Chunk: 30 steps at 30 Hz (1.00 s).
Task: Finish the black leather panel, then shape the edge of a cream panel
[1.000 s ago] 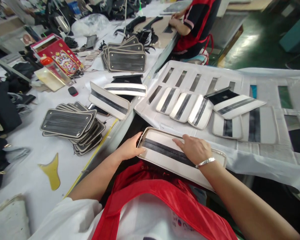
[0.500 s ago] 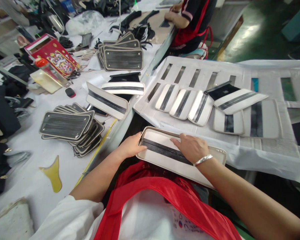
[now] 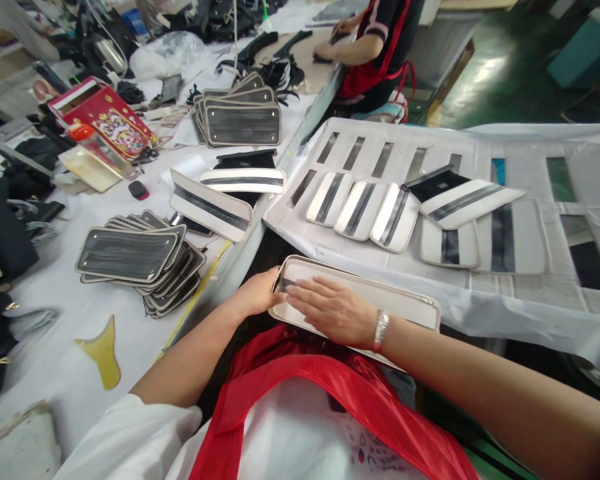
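Observation:
A long cream panel (image 3: 393,305) with rounded corners, a raised rim and a dark lengthwise strip lies across my lap, tilted down to the right. My left hand (image 3: 258,293) grips its left end, thumb on the top face and the other fingers behind the edge. Flat on the panel's face rests my right hand (image 3: 333,310), fingers stretched out towards the left end and covering most of the dark strip. Beyond the panel, similar cream pieces (image 3: 363,210) with dark strips lie on the slotted white rack (image 3: 300,223).
Stacks of dark panels (image 3: 127,253) with pale edging stand on the table to the left. Near them lie two cream panels (image 3: 210,203), a yellow template (image 3: 103,353) and a red box (image 3: 105,117). A co-worker (image 3: 375,60) sits at the far table.
My right hand has slid left along the panel, its fingers now stretched flat near the left end. The left hand keeps its grip. The view has shifted slightly.

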Each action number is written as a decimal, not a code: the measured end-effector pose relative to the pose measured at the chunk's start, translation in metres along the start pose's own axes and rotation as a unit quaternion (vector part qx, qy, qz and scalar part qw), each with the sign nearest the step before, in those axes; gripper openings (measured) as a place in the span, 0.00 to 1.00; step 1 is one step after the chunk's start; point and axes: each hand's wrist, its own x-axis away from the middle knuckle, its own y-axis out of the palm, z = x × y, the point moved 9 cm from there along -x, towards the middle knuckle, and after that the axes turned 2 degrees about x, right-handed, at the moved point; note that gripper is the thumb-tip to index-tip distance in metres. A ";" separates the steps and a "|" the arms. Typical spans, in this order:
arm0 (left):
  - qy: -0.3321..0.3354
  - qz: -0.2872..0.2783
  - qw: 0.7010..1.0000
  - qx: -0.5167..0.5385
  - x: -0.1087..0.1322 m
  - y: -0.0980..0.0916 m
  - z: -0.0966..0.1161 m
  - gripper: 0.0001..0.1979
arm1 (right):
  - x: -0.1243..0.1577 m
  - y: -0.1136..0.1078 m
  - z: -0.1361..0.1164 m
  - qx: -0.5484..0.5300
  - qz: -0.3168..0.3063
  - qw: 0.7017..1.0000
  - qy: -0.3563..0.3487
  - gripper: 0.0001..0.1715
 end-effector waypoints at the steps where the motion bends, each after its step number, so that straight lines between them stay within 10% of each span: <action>1: -0.004 0.004 1.000 0.002 0.001 0.000 -0.001 0.22 | -0.009 0.016 -0.003 -0.003 -0.011 1.000 -0.003 0.28; 5: -0.016 0.013 1.000 0.010 0.008 0.000 -0.007 0.17 | -0.020 0.051 0.008 -0.005 -0.008 0.999 0.045 0.35; 14: -0.028 -0.023 0.997 0.071 0.012 -0.009 -0.028 0.17 | -0.030 0.052 0.009 -0.002 -0.006 0.998 0.061 0.34; 30: -0.067 0.050 0.972 -0.219 0.006 -0.014 -0.012 0.15 | -0.027 0.054 0.013 -0.028 0.004 0.997 0.072 0.34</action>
